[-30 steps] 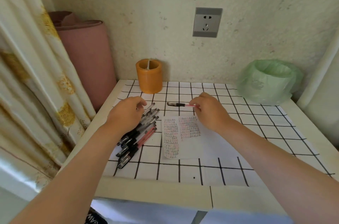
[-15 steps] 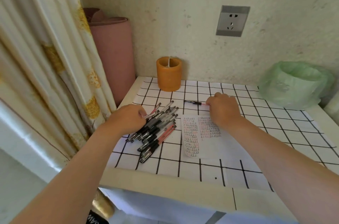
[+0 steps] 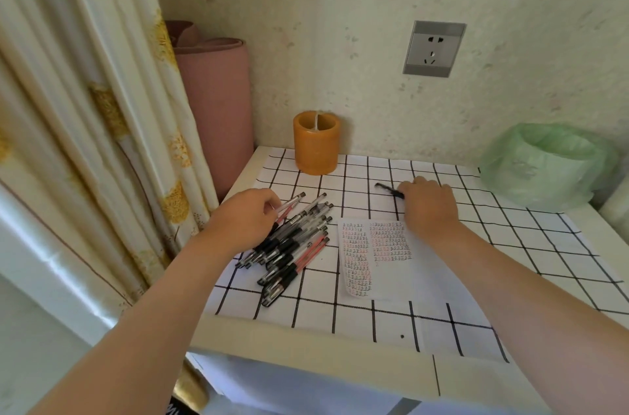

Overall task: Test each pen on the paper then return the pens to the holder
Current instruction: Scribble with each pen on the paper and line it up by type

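Black pen pinched in right hand, paper's 12 o'clock; left hand grips reddish pen, 10 o'clock.

Bench: pale cream top, set into a wall corner. A white cloth with black grid lines covers most of it, leaving a bare cream strip along the left and front edges.

- **Left, on the cloth:** pile of pens, black and red barrels, lying slantwise. Left hand is at the pile's far end, fingers curled on a red pen.
- **Just right of the pile:** paper, flat, with two columns of small black and red marks.
- **Behind the paper:** right hand grips a dark pen, blurred.
- **Back left:** orange holder, upright, near the wall.
- **Back right:** bin lined with a green bag.
- **Near the front:** a small dark speck on the cloth.
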